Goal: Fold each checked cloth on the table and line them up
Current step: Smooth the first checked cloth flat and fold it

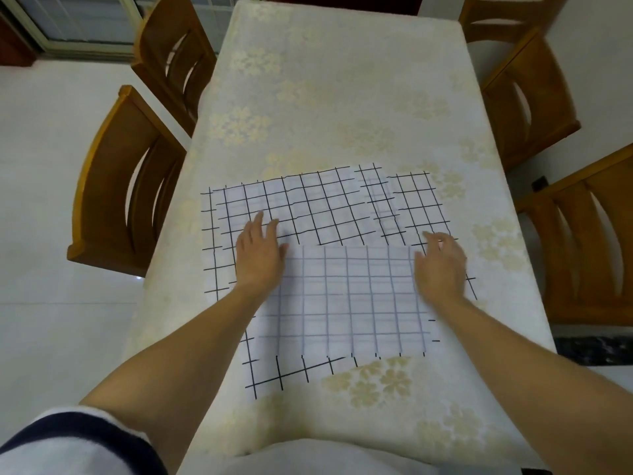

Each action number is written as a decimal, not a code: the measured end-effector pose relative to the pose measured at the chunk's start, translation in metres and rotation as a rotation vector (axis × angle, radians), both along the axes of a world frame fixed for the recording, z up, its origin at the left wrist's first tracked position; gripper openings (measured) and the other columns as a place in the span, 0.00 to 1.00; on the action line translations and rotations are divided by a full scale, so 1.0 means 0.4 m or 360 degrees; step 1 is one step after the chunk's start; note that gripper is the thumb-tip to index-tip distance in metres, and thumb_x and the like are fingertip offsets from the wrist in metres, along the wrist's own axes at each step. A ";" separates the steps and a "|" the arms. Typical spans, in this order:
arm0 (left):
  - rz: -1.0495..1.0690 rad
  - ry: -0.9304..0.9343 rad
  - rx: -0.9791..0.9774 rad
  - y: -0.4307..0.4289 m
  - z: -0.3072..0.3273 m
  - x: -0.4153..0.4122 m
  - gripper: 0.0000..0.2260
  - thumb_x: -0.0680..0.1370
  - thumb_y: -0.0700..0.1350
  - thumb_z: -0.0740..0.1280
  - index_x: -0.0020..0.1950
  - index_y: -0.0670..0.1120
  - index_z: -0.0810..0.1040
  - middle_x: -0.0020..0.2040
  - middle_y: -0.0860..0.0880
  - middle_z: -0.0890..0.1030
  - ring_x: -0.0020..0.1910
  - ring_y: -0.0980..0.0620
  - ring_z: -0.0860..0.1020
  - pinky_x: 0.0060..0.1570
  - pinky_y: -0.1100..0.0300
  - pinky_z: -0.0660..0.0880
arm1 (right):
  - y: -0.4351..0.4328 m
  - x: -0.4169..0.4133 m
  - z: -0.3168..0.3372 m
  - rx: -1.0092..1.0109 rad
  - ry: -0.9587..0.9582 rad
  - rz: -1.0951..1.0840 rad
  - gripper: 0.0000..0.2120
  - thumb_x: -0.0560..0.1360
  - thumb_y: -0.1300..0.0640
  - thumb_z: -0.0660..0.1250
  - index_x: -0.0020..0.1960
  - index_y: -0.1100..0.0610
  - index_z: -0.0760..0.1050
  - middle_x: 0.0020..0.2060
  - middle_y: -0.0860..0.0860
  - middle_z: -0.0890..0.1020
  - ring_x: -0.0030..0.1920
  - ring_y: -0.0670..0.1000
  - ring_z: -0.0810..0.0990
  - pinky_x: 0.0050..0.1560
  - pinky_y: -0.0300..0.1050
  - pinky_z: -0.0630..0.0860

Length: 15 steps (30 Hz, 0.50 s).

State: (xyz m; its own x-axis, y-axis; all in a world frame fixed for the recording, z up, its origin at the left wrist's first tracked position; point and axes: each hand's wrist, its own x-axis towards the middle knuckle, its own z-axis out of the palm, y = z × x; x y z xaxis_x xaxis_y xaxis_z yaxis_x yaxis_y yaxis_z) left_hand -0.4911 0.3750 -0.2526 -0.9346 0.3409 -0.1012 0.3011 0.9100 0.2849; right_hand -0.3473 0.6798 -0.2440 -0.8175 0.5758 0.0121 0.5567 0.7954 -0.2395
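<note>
A: Where's the checked cloth [308, 207]?
B: On the near half of the table [342, 80], its near part folded over, pale side up, between the hands
A: And the hands?
B: The left hand [258, 258] lies flat, fingers straight, pressing the fold's left edge. The right hand [442, 265] is blurred at the right corner, and I can't tell if it pinches. Square the edges first, then smooth outward
A: How many cloths?
B: Unclear; the overlap at far right hides it
</note>
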 end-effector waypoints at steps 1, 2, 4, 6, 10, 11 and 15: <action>-0.0067 0.0036 -0.0017 0.021 -0.002 0.024 0.25 0.86 0.53 0.54 0.81 0.47 0.54 0.82 0.42 0.50 0.81 0.39 0.50 0.79 0.46 0.48 | -0.047 -0.003 -0.009 0.0023 -0.0005 0.0132 0.22 0.81 0.55 0.61 0.74 0.58 0.67 0.71 0.59 0.69 0.71 0.61 0.66 0.73 0.58 0.63; -0.0153 0.0051 -0.0010 0.045 -0.003 0.055 0.25 0.86 0.53 0.52 0.82 0.47 0.51 0.83 0.43 0.47 0.81 0.40 0.46 0.79 0.46 0.43 | -0.100 -0.007 -0.019 0.0030 -0.0030 0.0274 0.24 0.82 0.54 0.59 0.76 0.58 0.64 0.74 0.58 0.66 0.74 0.59 0.62 0.75 0.58 0.60; -0.0341 0.0033 0.0025 0.097 -0.013 0.116 0.24 0.87 0.50 0.49 0.82 0.47 0.50 0.83 0.44 0.45 0.82 0.41 0.43 0.79 0.45 0.39 | -0.208 -0.022 -0.040 -0.0018 -0.0083 0.0493 0.25 0.83 0.53 0.52 0.79 0.57 0.56 0.78 0.55 0.60 0.78 0.56 0.55 0.78 0.57 0.54; -0.0466 -0.0065 -0.0022 0.134 -0.028 0.165 0.27 0.84 0.52 0.43 0.83 0.46 0.47 0.83 0.47 0.43 0.82 0.42 0.41 0.79 0.45 0.38 | -0.295 -0.032 -0.054 -0.0066 -0.0167 0.0583 0.26 0.83 0.51 0.45 0.81 0.56 0.50 0.80 0.53 0.54 0.80 0.54 0.49 0.79 0.55 0.50; -0.0471 -0.0202 -0.0171 0.134 -0.084 0.198 0.30 0.82 0.56 0.35 0.83 0.47 0.40 0.82 0.50 0.38 0.81 0.45 0.37 0.77 0.47 0.33 | -0.330 -0.005 -0.110 -0.0064 -0.0401 0.0616 0.29 0.81 0.46 0.34 0.81 0.53 0.41 0.80 0.52 0.44 0.79 0.53 0.39 0.79 0.55 0.43; -0.0455 -0.0208 -0.0149 0.118 -0.095 0.195 0.28 0.84 0.57 0.38 0.83 0.49 0.40 0.82 0.52 0.38 0.81 0.47 0.37 0.78 0.48 0.33 | -0.314 0.010 -0.118 -0.0038 -0.0417 0.0626 0.30 0.81 0.43 0.33 0.81 0.51 0.40 0.80 0.52 0.43 0.79 0.53 0.38 0.79 0.56 0.43; -0.0412 -0.0162 -0.0202 0.022 -0.112 0.163 0.28 0.84 0.63 0.37 0.81 0.57 0.34 0.81 0.58 0.33 0.79 0.52 0.31 0.79 0.47 0.35 | -0.199 0.064 -0.131 0.0029 -0.0516 0.0589 0.32 0.81 0.34 0.34 0.80 0.48 0.35 0.80 0.49 0.38 0.79 0.53 0.34 0.79 0.57 0.43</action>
State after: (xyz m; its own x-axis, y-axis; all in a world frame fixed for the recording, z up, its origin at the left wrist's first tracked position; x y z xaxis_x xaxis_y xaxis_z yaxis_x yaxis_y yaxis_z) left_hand -0.4258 0.3839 -0.2972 -0.8012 0.5452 -0.2465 0.5035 0.8369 0.2145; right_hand -0.3216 0.6001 -0.2963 -0.9305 0.2480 -0.2696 0.2794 0.9564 -0.0844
